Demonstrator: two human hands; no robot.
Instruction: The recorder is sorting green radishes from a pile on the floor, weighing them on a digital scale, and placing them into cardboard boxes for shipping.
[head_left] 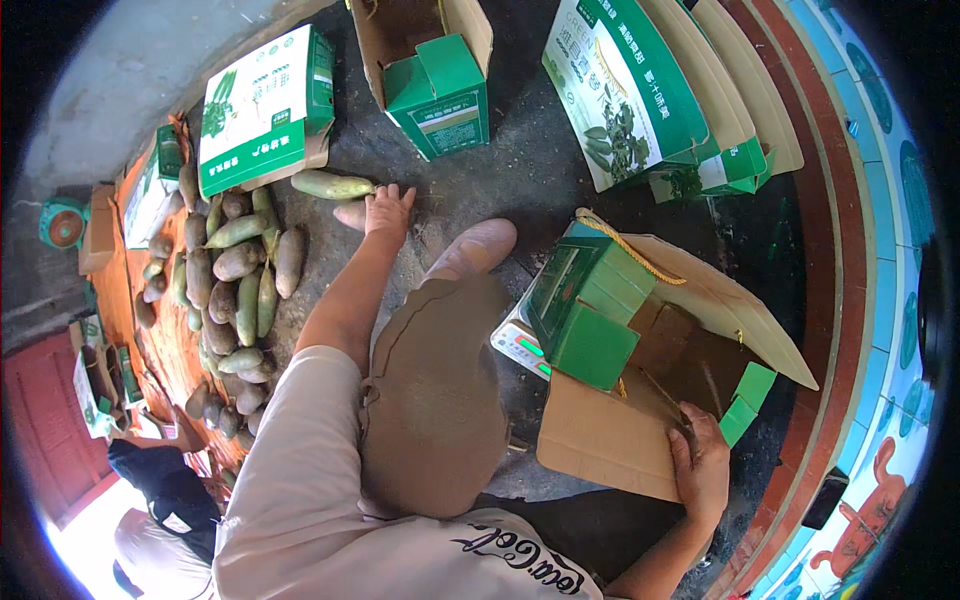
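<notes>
On the floor at the upper middle, my left hand (pixel 390 212) is closed over a pale radish (pixel 350 215), which is mostly hidden under the palm. A longer green radish (pixel 330 185) lies just beyond it, close to my fingertips. At the lower right, my right hand (pixel 703 455) grips the near edge of an open carton (pixel 600 425), thumb on the brown cardboard flap. This carton has green end panels and a yellow rope handle (pixel 635 248). It rests tilted on a white scale (pixel 520 345) with green lit displays. Part of the carton's inside is in shadow.
A heap of radishes (pixel 240 262) covers the floor at left, beside a closed green-and-white carton (pixel 255 110). Another open carton (pixel 440 100) stands at the far middle, several flattened ones (pixel 640 100) at the far right. A tiled ledge (pixel 850 300) curves along the right.
</notes>
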